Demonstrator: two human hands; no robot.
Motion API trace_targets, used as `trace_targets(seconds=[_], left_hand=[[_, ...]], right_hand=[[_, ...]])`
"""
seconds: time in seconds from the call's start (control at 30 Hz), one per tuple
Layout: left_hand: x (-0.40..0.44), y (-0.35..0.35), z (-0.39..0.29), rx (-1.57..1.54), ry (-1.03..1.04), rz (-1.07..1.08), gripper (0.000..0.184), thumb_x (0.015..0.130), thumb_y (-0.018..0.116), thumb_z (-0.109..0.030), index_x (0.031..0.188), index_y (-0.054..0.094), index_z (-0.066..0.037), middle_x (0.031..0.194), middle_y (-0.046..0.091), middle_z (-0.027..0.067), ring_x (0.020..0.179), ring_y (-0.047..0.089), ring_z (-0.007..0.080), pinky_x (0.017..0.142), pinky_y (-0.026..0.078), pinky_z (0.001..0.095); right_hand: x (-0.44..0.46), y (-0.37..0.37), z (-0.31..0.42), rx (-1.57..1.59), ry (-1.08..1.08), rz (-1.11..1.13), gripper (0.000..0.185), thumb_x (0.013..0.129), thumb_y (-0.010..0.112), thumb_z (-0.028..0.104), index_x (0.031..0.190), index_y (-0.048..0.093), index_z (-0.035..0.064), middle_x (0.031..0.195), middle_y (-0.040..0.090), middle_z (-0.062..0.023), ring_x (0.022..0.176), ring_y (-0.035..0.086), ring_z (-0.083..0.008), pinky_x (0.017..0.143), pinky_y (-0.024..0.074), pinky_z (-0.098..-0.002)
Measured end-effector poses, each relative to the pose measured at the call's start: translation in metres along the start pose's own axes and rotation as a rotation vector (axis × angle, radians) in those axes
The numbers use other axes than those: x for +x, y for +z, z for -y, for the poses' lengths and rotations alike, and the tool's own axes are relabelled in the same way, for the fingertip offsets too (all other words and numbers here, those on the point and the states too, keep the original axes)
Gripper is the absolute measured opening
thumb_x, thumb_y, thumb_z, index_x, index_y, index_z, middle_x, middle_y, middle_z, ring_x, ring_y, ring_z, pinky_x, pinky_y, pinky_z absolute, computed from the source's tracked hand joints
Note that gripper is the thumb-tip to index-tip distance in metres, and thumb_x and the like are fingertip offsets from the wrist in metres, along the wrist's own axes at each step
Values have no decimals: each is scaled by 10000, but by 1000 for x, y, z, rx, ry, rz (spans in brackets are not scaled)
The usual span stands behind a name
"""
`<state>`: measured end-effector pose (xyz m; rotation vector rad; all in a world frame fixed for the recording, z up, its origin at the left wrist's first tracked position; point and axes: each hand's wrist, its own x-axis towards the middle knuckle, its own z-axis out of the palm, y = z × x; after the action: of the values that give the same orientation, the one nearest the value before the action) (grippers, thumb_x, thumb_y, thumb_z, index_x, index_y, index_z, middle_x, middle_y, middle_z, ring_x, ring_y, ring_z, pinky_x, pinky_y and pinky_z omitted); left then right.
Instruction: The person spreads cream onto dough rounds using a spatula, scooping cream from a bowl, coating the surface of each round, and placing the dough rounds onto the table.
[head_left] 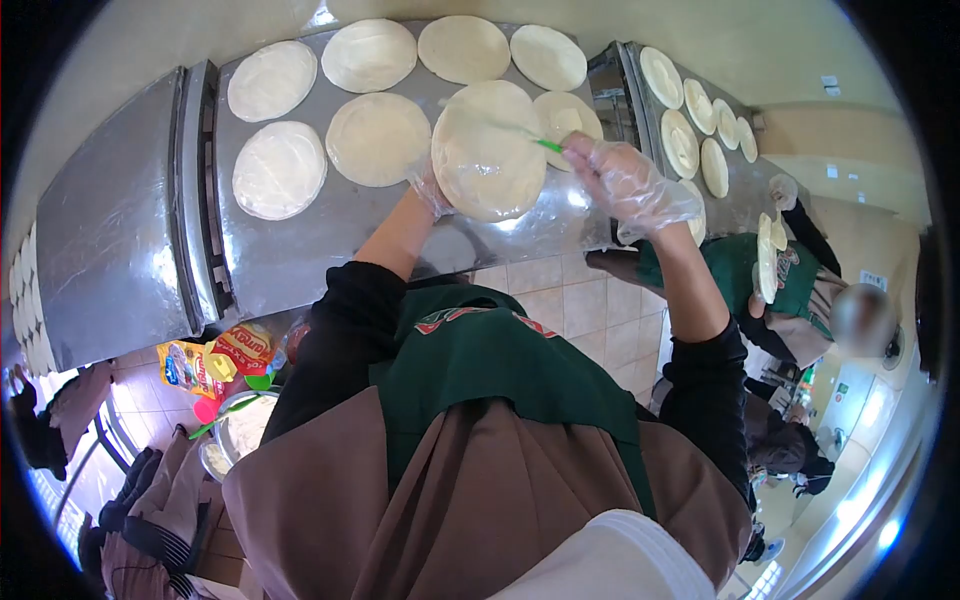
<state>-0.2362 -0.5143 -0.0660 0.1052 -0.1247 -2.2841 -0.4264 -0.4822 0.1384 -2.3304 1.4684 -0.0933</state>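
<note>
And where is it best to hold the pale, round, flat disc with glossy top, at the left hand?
Probably by the disc's left rim, supporting from beneath, approached from the near left, where the left hand is. It is broad and handleless, and its top looks wet.

1. A red bag (pixel 243 350) and a yellow bag (pixel 178 368) sit close together, low on the left.
2. The floor (pixel 590 305) has pale square tiles.
3. Another person (pixel 812 335) on the right wears a green apron (pixel 730 265).
4. Little white squares (pixel 829 82) are on the wall (pixel 875 140).
5. A bright light (pixel 888 534) shines at the bottom right.
</note>
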Motion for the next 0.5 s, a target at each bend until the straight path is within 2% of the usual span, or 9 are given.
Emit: trace_targets(seconds=[0.1,0.13,0.27,0.33,0.43,0.5], left_hand=[[-2,-8,3,-41,-29,-8,498,955,364,-430,1347,410,-126,1319,500,125,1165,531,295,944,467,510],[-3,-10,3,-55,-37,-11,499,955,362,-431,1347,410,-126,1321,498,126,1166,530,296,944,466,511],[-7,-19,10,-100,-68,-27,503,955,355,-434,1349,409,-126,1327,493,129,1170,527,298,947,462,515],[-7,-21,13,-114,-86,-34,504,955,352,-436,1349,408,-126,1330,490,131,1172,526,299,948,460,518],[-2,-21,21,-132,-112,-37,507,956,347,-438,1350,407,-126,1334,486,133,1175,524,301,950,457,521],[3,-22,28,-144,-125,-39,509,956,343,-440,1351,406,-126,1337,483,135,1177,522,302,952,455,524]], right_hand=[[-6,1,18,-152,-71,123,122,910,522,169,989,540,78,677,533,-193,649,560,-379,573,429,-440],[-8,6,16,-136,-123,103,116,908,532,173,981,541,83,665,524,-195,629,558,-369,554,424,-433],[-17,15,-3,19,-108,-12,126,912,532,170,990,549,72,682,536,-198,617,559,-355,553,428,-425],[-25,15,-14,69,166,-99,125,926,491,178,957,530,63,672,573,-204,656,592,-396,596,469,-474],[-37,32,-45,43,292,-235,143,933,480,189,970,535,64,697,584,-223,664,595,-410,603,467,-471],[-40,48,-69,18,308,-224,150,934,479,197,973,536,65,709,591,-225,666,596,-413,603,462,-470]])
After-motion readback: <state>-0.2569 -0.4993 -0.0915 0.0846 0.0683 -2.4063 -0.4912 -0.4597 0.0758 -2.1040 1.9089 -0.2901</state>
